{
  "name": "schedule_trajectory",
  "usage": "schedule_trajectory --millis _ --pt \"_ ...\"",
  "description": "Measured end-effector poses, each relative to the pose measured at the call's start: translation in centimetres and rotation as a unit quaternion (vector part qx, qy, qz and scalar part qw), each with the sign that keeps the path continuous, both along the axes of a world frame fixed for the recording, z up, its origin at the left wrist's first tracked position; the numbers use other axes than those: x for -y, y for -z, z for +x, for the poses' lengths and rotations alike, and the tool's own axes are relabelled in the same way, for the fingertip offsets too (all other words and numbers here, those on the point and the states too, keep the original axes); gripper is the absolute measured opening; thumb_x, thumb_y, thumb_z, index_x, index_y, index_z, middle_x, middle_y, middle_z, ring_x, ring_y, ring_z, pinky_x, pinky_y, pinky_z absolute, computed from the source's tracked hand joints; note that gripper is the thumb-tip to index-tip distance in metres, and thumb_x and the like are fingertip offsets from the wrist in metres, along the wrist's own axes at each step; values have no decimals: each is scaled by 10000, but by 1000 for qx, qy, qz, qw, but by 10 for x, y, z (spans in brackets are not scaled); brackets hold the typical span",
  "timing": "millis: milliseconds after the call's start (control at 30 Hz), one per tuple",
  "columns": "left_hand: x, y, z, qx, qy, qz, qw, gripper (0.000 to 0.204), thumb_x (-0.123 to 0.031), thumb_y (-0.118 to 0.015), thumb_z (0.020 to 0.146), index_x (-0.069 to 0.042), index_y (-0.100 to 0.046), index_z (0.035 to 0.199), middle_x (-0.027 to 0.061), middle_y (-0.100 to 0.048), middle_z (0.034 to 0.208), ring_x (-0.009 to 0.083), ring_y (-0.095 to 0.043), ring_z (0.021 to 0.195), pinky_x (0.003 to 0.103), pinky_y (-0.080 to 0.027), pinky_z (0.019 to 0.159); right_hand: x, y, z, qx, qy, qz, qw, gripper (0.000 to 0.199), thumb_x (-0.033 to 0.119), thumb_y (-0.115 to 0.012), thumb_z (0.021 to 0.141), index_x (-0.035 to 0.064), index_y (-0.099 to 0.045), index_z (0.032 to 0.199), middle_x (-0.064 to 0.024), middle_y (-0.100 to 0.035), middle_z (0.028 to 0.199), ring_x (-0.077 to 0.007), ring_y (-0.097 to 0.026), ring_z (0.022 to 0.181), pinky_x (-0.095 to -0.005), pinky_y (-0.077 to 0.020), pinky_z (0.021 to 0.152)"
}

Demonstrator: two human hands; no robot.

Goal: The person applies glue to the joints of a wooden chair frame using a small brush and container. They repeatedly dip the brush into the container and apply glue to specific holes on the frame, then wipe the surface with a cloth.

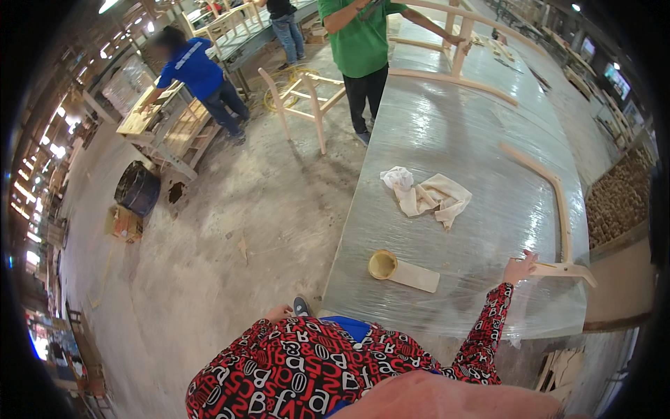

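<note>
On the right side of the plastic-covered table, my right hand is at the end of a bent wooden chair part. Its fingers are bent together around what looks like a thin brown stick, which lies against the wood. The part's long curved leg runs away from me, and a short crosspiece sits near my hand. My left hand hangs low beside my body, off the table; its fingers are too small and partly hidden to read. Left of my right hand stand an open tub of tan paste and a flat pale board.
Crumpled white cloths lie mid-table. Across it, a person in green handles a wooden chair frame. Another frame stands on the floor. A person in blue leans over a bench, near a dark drum and a carton.
</note>
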State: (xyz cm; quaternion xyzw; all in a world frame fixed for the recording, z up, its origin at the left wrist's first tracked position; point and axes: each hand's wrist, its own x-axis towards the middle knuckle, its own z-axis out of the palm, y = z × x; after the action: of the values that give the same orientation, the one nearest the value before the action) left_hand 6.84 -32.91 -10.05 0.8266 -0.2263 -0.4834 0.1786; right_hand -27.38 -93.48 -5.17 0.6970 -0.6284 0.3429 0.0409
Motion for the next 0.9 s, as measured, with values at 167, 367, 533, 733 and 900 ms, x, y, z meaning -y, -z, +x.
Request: schedule_trajectory --millis 167,367,533,733,900 --pt "-16 30 51 -45 19 -27 998 439 -276 -590 781 -64 -582 1166 162 -661 1035 286 -637 943 353 -486 833 -60 -14 32 16 -43 22 999 477 17 -663 652 111 -503 1092 -209 -446 1357 -338 -301 1353 -487 -155 1121" --pt "-50 27 149 -8 2 -33 999 432 -220 -565 791 -75 -554 1197 125 -670 943 247 -642 858 362 -504 744 -163 -54 87 48 -87 19 995 474 -2 -650 644 82 -517 1091 -220 -474 1304 -337 -295 1355 -483 -148 1126" --pt "-97 5 223 14 -97 4 995 348 -134 -550 793 -73 -590 1133 100 -652 819 188 -629 675 315 -489 552 -259 -65 137 74 -91 54 992 473 -31 -638 652 92 -524 1094 -250 -366 1412 -360 -274 1361 -465 -138 1139" --pt "-89 10 270 -106 -143 55 983 340 -174 -551 831 -80 -560 1158 89 -645 889 189 -627 729 325 -505 628 -332 -75 161 80 -121 88 986 452 -39 -637 668 105 -517 1079 -207 -321 1461 -374 -252 1369 -465 -165 1141" --pt "2 21 292 -119 29 2 992 369 -200 -520 883 -85 -500 1234 61 -635 976 174 -615 769 311 -503 687 -352 -41 147 112 -107 89 984 468 -46 -633 677 111 -513 1101 -177 -300 1482 -401 -242 1370 -451 -163 1144"
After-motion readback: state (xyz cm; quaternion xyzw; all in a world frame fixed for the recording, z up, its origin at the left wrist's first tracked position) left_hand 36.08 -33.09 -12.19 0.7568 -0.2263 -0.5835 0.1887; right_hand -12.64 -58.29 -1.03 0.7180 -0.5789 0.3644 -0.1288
